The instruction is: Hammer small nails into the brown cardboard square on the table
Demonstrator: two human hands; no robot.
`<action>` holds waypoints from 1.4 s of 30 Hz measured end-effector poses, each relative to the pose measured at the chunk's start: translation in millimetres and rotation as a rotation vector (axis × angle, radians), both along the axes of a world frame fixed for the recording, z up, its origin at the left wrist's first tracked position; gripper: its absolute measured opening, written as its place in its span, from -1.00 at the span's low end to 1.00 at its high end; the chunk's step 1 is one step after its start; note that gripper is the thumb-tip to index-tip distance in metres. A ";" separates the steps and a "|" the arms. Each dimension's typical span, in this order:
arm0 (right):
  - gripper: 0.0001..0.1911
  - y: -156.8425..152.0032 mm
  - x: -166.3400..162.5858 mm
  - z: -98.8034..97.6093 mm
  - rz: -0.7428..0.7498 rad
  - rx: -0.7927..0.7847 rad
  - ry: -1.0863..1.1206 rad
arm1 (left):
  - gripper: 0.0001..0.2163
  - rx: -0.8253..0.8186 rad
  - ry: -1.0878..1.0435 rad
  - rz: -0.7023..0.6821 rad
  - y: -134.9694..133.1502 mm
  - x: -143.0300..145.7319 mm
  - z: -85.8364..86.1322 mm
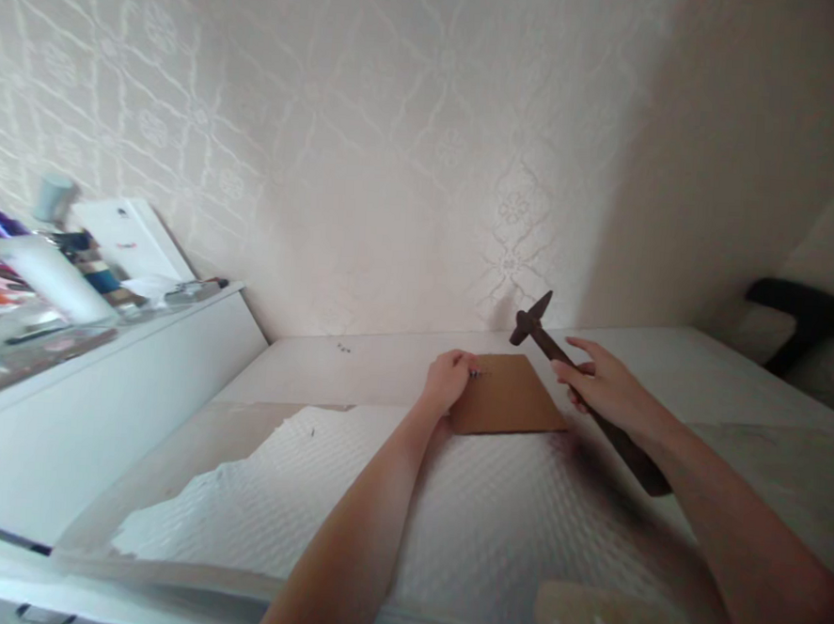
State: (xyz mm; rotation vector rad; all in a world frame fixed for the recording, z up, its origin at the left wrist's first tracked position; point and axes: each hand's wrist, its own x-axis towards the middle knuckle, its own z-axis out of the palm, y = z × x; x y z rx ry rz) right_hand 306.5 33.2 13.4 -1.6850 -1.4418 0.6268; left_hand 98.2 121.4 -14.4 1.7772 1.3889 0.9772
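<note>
My right hand (600,384) is wrapped round the wooden handle of a hammer (617,437). Its dark metal head is raised above the far right corner of a flat brown board (510,402), apart from it. At the board's left edge, my left hand (448,380) rests with the fingertips pinched together over the surface. A small dark piece that looks like a nail (474,374) shows at those fingertips, partly hidden. Tiny dark marks run to the right of it on the board. White quilted sheeting (350,477) lies under the board.
Several small dark bits, like loose nails (344,348), lie on the white table (287,365) by the wall. At left, a white cabinet (135,408) carries a white box (135,238) and clutter. A black curved object (805,317) stands at far right.
</note>
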 end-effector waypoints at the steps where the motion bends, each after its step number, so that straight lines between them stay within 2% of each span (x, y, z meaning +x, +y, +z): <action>1: -0.37 -1.8 -2.8 0.5 0.068 0.010 0.032 | -0.76 0.002 -0.007 -0.002 0.3 0.1 -0.5; 4: -0.41 -7.1 -9.0 2.2 0.223 0.023 0.050 | -0.76 0.007 -0.017 -0.010 -0.7 0.1 0.6; 8: -0.38 -12.0 -14.2 5.9 0.313 0.002 0.082 | -0.76 0.012 -0.011 -0.009 -1.8 0.0 2.0; 24: -0.38 -24.3 -19.6 16.7 0.452 -0.047 0.052 | -0.73 0.018 0.000 0.002 -2.9 0.0 2.9; 33: -0.36 -25.0 -18.6 17.3 0.373 -0.046 0.055 | -0.78 0.009 -0.003 0.005 -2.8 -1.0 2.6; 42: -0.35 -24.4 -18.3 19.9 0.319 -0.029 0.042 | -0.80 -0.010 0.084 0.003 -12.9 1.0 11.8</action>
